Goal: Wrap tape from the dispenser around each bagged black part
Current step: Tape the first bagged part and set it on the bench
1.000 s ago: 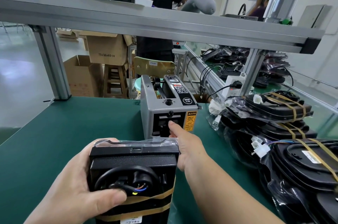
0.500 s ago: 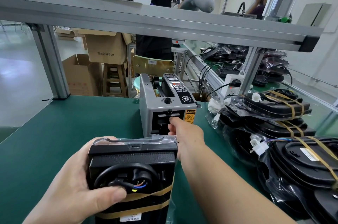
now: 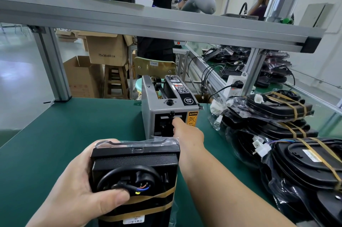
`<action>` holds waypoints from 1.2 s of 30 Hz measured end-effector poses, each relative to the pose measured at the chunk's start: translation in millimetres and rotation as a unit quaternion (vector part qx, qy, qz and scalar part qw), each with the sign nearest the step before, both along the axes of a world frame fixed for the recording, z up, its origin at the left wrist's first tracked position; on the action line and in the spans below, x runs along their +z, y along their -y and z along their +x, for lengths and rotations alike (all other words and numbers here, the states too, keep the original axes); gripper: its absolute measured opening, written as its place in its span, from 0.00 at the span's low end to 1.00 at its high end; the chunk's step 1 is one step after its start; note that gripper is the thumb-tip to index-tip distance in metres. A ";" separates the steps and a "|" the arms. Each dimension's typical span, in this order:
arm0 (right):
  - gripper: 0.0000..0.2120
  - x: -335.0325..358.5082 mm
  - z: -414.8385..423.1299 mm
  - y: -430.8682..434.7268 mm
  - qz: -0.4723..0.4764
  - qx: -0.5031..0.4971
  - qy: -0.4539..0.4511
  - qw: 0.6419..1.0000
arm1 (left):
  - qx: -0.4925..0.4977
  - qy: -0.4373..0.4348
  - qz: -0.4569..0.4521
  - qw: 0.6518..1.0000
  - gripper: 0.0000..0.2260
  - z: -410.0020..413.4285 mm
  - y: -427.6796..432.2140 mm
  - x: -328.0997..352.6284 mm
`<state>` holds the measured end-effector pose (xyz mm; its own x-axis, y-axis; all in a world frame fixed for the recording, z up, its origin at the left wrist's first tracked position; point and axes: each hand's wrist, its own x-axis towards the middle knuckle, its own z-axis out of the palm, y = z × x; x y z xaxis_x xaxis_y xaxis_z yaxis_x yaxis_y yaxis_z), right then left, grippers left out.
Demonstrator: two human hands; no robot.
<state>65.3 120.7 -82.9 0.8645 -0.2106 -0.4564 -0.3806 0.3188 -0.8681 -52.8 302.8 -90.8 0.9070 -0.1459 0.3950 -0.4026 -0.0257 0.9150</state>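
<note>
Gripping one bagged black part above the green table, your left hand wraps its side; two tan tape bands cross it. Your right hand, grip unclear, has pushed closer to the outlet of the one dispenser.

Left grip curls, thumb across; right grip reaches forward.

bright overhead ceiling light | soft shadows | wide-angle edge distortion
</note>
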 end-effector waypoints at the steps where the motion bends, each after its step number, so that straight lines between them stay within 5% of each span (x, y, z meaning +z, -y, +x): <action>1: 0.11 -1.9 -3.3 1.2 0.019 0.006 -0.008 1.000 | 0.015 0.001 0.010 1.000 0.35 0.4 -1.7 -1.6; 6: 0.13 -3.4 -27.8 22.4 0.197 0.042 0.048 0.978 | 0.058 0.007 0.040 0.997 0.30 -1.3 3.5 -2.5; 9: 0.05 15.0 -54.3 40.5 0.212 0.033 0.103 0.971 | 0.102 0.012 0.072 0.992 0.30 -6.1 15.5 4.0; 13: 0.18 37.0 -92.4 57.2 0.132 0.042 0.176 0.975 | 0.148 0.033 0.116 0.982 0.31 -9.8 36.9 12.0; 24: 0.09 43.2 -125.6 44.2 -0.045 0.095 0.272 0.956 | 0.198 0.094 0.187 0.958 0.29 -15.5 78.1 18.7; 36: 0.06 29.8 -119.4 38.3 -0.014 0.016 0.269 0.963 | 0.209 0.110 0.220 0.946 0.27 -14.4 83.6 16.8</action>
<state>-54.1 82.4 -53.1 0.9805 -0.1859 0.0643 0.1169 0.2878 -0.9505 -67.2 219.2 -74.0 0.8249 0.0125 0.5652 -0.4527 -0.5843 0.6736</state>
